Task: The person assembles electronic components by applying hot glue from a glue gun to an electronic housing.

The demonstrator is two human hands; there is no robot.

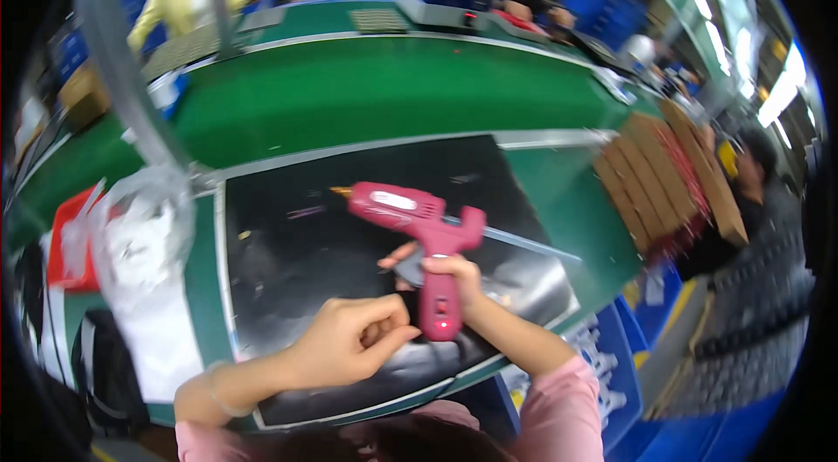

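A pink hot glue gun (pixel 410 211) is held over the black mat, its brass-coloured nozzle pointing to the far left. My right hand (pixel 458 279) wraps around its handle, with fingers near the grey trigger. A long translucent glue stick (pixel 532 244) sticks out behind the gun toward the right. A small red light glows at the foot of the handle. My left hand (pixel 353 338) is curled closed just left of the handle's lower end. Whether anything small is inside its fingers is hidden.
The black mat (pixel 297 279) covers the green bench. To the left are a clear plastic bag (pixel 144 226) of white pieces and a red bin (pixel 74 239). Cardboard dividers (pixel 650 183) stand at right, above a blue crate (pixel 611 375) of white parts. People work beyond the green belt (pixel 375 87).
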